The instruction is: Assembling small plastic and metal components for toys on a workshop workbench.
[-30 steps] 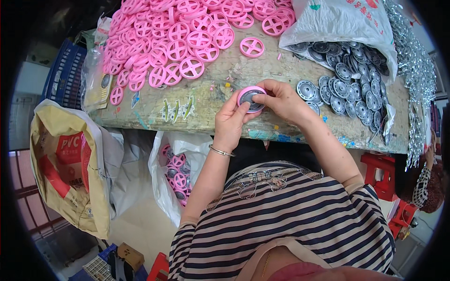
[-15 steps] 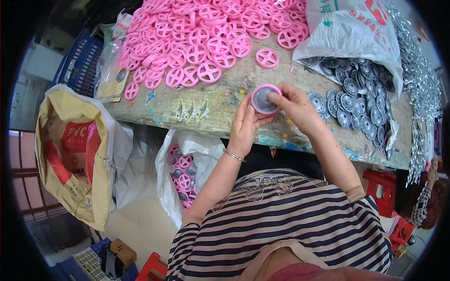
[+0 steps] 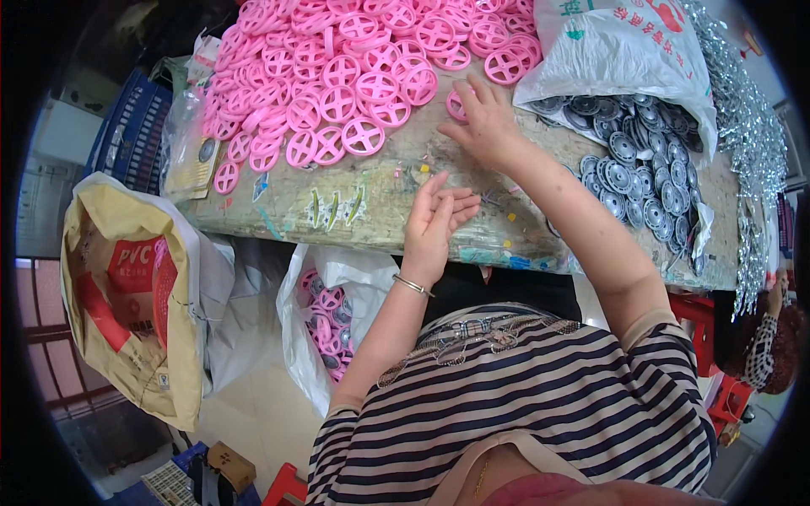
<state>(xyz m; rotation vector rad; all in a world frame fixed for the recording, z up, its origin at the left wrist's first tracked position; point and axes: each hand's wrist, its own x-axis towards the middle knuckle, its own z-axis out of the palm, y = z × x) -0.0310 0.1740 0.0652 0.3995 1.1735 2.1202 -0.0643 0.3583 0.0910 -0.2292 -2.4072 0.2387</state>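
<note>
A right hand [image 3: 489, 126], fingers spread apart, stretches over a pink, round, four-spoked plastic ring [image 3: 451, 103] on a worn wooden worktop [image 3: 388, 181].
The ring lies flat, face up, partly hidden under the fingers and well back from the worktop's front edge; its circular outline gives no long axis. Whether the fingers touch it cannot be told. The left hand [image 3: 434, 218], its fingers extended and loosely parted, is at the front edge.

Left hand [image 3: 435, 216] emptied (right hand [image 3: 488, 125] neared pink wheel [image 3: 454, 104]).
</note>
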